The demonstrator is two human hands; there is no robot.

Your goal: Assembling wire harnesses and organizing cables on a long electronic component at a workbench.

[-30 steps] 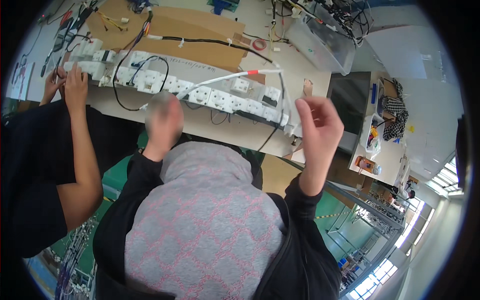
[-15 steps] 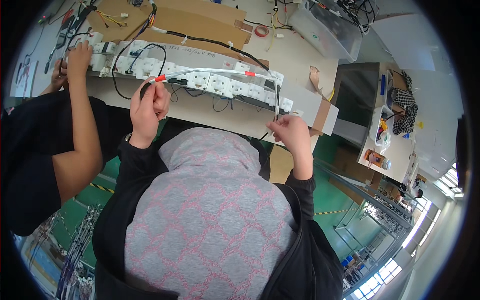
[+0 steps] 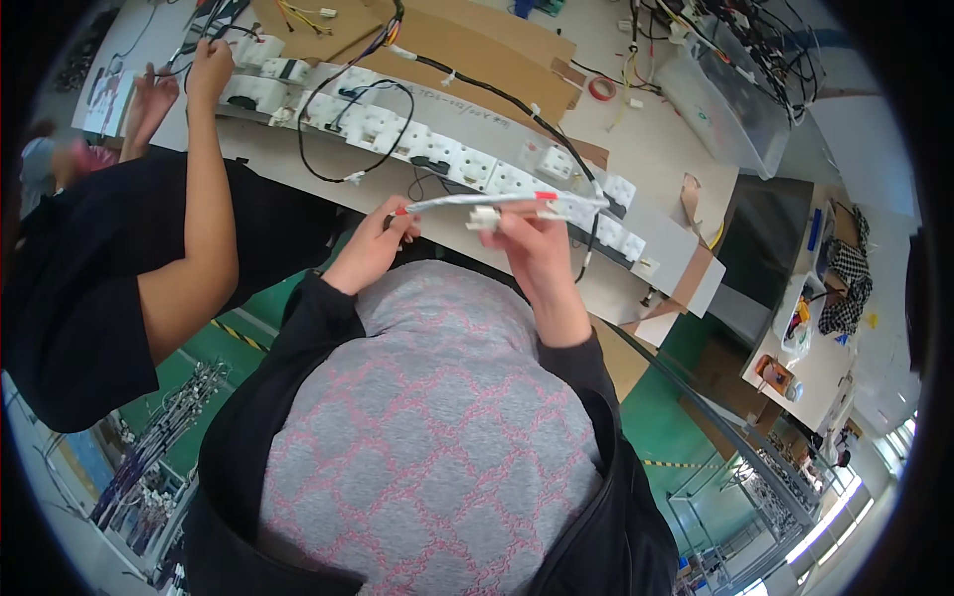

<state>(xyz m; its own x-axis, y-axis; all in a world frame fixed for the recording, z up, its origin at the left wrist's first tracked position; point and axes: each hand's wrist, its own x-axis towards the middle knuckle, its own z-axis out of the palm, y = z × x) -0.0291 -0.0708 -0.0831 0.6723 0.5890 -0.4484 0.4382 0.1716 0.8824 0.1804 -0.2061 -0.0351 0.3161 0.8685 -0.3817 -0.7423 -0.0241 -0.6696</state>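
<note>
Left hand (image 3: pixel 372 244), above and left of frame centre: fingers curled, thumb pressed to them, left forearm (image 3: pixel 326 316) slanting up and rightward. Right hand (image 3: pixel 542 253), above and right of centre: thumb and fingers pinched, tips leftward, right forearm (image 3: pixel 581 370) leaning up-left. Hands apart.

Right grip (image 3: pixel 537 252) now nearer left grip (image 3: pixel 374 244)

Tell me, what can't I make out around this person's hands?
All in the head view:
White connector in the right hand: motion blur hides its details.
White cable, tip of its left end: hidden in the left hand.
Tangled wires: cut off by the upper edge.
Handwriting beyond the white sockets: too small.
</note>
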